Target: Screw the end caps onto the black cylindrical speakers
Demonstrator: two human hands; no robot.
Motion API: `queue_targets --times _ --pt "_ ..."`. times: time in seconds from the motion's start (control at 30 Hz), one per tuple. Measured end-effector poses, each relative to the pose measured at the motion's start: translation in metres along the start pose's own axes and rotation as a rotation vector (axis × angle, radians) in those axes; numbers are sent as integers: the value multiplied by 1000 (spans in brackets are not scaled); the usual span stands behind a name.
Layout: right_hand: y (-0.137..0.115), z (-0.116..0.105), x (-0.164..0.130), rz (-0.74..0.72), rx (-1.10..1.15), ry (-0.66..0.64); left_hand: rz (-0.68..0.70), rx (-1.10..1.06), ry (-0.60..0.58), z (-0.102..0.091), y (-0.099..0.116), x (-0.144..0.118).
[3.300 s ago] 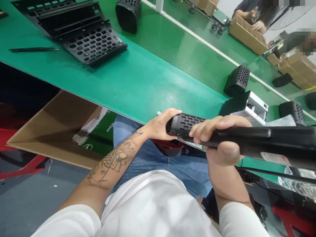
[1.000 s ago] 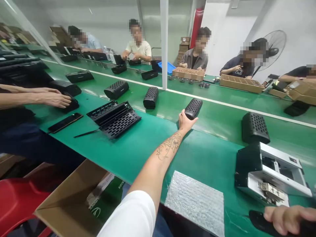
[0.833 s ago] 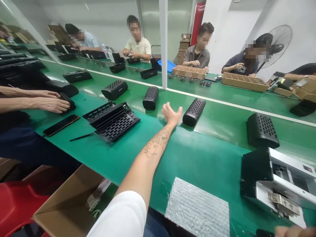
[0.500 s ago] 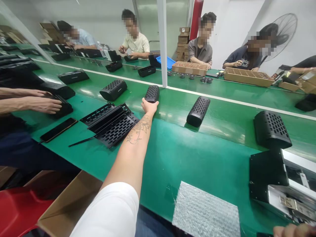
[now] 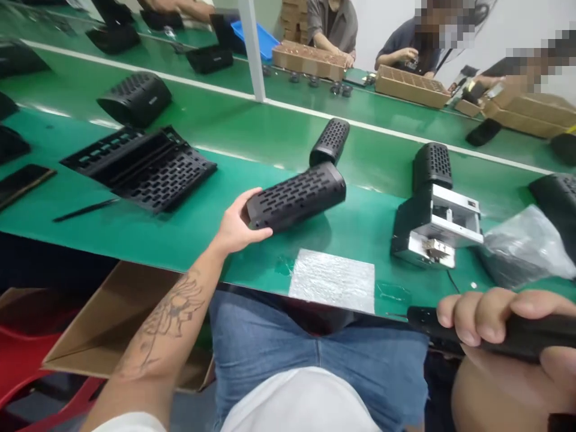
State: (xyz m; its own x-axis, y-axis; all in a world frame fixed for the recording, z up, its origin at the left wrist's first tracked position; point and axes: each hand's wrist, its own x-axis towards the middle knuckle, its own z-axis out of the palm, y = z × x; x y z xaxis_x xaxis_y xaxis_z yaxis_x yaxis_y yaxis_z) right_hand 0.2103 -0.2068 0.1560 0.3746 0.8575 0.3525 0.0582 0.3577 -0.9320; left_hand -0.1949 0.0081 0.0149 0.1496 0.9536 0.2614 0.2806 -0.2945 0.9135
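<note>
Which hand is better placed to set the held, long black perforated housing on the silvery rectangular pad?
Probably the left hand: it grips the housing by one end, close to the pad. The right hand looks less free, wrapped around a black cylindrical handheld tool.

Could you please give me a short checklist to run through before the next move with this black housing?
1. Grip on the housing: ok; the left hand holds one end between fingers and thumb.
2. Grip on the driver: ok; the right hand is wrapped around it.
3. Driver's tip away from the housing: ok; they are apart.
4. Housing on the silver pad: not ok; it is held beyond the pad.
5. Housing apart from the speaker-like unit behind it: cannot tell; they overlap in this view.
6. Screws in the housing: cannot tell; none can be made out.
</note>
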Motion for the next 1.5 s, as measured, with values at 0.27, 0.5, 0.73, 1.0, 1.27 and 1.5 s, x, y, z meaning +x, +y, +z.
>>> queue_targets --times 0.27,0.5,0.73,1.0,1.27,1.5 --pt "-26 -4 -8 -97 209 -142 85 91 -510 58 53 -75" --pt "2 10 -1 -203 174 -186 51 102 -575 68 51 -77" --pt "20 16 2 -242 133 -186 46 85 -578 67 53 -80" --pt "23 17 9 -163 169 -283 54 67 -575 68 54 -81" --pt "25 21 8 -116 148 -330 71 47 -541 71 51 -84" --pt "26 16 1 -124 142 -367 35 50 -535 71 54 -83"
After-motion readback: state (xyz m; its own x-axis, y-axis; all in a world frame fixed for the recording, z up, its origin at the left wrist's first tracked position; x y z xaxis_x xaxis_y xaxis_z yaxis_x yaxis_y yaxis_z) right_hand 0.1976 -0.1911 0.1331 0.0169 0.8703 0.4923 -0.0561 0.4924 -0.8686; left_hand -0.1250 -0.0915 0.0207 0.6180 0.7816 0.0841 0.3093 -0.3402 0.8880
